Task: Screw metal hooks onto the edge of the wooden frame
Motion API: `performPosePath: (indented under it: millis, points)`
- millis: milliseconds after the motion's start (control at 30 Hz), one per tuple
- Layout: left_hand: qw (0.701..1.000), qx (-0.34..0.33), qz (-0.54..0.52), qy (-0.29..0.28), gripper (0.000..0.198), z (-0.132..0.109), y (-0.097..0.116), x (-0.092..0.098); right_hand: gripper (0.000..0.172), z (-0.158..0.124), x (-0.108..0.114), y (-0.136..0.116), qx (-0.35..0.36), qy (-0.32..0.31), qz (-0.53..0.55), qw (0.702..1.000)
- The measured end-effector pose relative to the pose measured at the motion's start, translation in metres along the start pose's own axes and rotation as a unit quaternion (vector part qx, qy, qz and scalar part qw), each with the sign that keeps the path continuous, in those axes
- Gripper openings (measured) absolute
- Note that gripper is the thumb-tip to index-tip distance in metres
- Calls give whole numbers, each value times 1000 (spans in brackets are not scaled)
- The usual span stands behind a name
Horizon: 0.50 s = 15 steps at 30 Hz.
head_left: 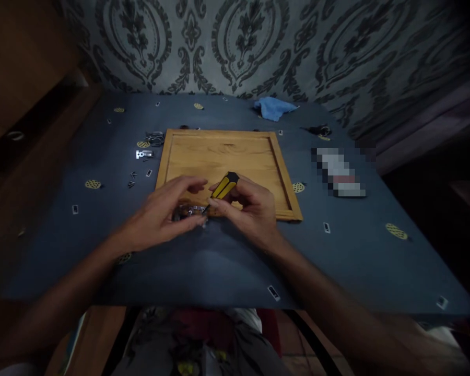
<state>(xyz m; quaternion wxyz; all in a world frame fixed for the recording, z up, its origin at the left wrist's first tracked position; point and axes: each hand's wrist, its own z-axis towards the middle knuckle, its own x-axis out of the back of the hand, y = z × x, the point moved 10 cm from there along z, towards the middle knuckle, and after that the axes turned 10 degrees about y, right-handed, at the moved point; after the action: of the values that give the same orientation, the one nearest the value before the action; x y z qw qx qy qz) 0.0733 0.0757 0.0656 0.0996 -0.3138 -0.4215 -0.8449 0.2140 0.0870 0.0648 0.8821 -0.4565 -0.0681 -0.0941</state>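
Observation:
A wooden cabinet door (pixel 223 156) with a raised frame lies flat on the table. At its near edge, left of the middle, sits a small metal hinge (pixel 196 210). In my right hand (pixel 256 209) is a yellow and black screwdriver (pixel 225 185), its handle tilted up to the right and its shaft slanting down toward the hinge. Whether the tip touches a screw is too small to tell. My left hand (pixel 160 211) is around the hinge, thumb on the near side and fingers above the door, apart from each other. Part of the hinge is hidden.
Left of the door lie another metal hinge (pixel 144 154), several small screws (pixel 131 183) and some metal pieces (pixel 155 138). A blue cloth (pixel 274 108) and a dark object (pixel 319 129) are at the back right. A blurred-out item (pixel 340 175) rests on the right.

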Motion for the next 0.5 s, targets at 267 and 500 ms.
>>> performPosePath:
  millis: [267, 500]
  points:
    - [994, -68, -35, 79, 18, 37, 63, 15, 27, -3, -2, -15, 97, 1, 3, 995]
    - [991, -61, -18, 114, 10, 37, 60, 17, 26, -7, -6, 0, 73, -62, 31, 995]
